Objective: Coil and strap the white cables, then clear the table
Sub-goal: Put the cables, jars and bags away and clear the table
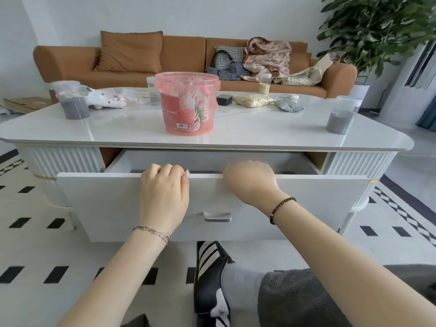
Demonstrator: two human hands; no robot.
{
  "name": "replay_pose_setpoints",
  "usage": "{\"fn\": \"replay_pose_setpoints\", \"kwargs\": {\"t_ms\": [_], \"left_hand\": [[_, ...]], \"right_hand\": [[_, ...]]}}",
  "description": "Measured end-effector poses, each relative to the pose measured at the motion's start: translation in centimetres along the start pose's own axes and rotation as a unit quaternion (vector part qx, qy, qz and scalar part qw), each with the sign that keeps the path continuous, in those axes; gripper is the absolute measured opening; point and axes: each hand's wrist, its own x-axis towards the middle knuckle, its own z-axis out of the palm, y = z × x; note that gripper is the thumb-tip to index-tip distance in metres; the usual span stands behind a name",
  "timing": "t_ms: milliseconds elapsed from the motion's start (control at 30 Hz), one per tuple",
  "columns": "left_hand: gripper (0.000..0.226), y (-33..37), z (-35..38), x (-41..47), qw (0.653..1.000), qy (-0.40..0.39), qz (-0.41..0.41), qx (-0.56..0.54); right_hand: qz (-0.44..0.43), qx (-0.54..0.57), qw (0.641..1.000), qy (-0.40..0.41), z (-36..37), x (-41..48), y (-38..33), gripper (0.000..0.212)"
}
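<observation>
Two hands hooked over the top edge of a pulled-out drawer front (pixel 106 204), below a white surface (pixel 132 128). Left hand (pixel 165 192): grip narrow, fingers curled over the edge and holding it, thin chain bracelet at the wrist. Right hand (pixel 250 180), near it on the same edge: grip likewise closed on the panel, fingertips hidden behind it, dark bead bracelet at the wrist. Metal handle (pixel 217 216) low on the panel, between the two wrists, untouched.

On the surface, from the left: clear jar (pixel 70 102) part-filled with grey granules; pink-and-white plush toy (pixel 103 100) lying just beside it; small clear box (pixel 148 96); translucent pink bucket (pixel 188 119) upright near the middle, with the white cables (pixel 186 93) coiled inside, visible only dimly through the wall. Right of the bucket: black box (pixel 224 99), bag of pale grains (pixel 253 101), grey pouch (pixel 289 105), then a second jar (pixel 342 119) of grey granules near the right end.

Beyond, brown sofa (pixel 184 53) with heaped clothes; leafy plant (pixel 377 27) at far right.
</observation>
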Motion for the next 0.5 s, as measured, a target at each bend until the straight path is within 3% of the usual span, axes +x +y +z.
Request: {"fn": "replay_pose_setpoints", "kwargs": {"t_ms": [200, 367, 500], "left_hand": [[0.032, 0.0, -1.4, -1.0, 0.998, -0.015, -0.025, -0.047], [0.035, 1.3, -2.8, -2.3, 0.999, -0.021, -0.025, -0.019], [0.040, 1.6, -4.0, -2.4, 0.996, -0.083, -0.032, 0.009]], "right_hand": [[0.001, -0.032, 0.999, 0.009, -0.6, -2.7, -0.9, 0.051], [-0.006, -0.035, 0.999, 0.017, -0.7, -4.4, -1.5, 0.052], [-0.024, -0.045, 0.999, 0.013, -1.3, -5.2, -1.5, 0.049]]}}
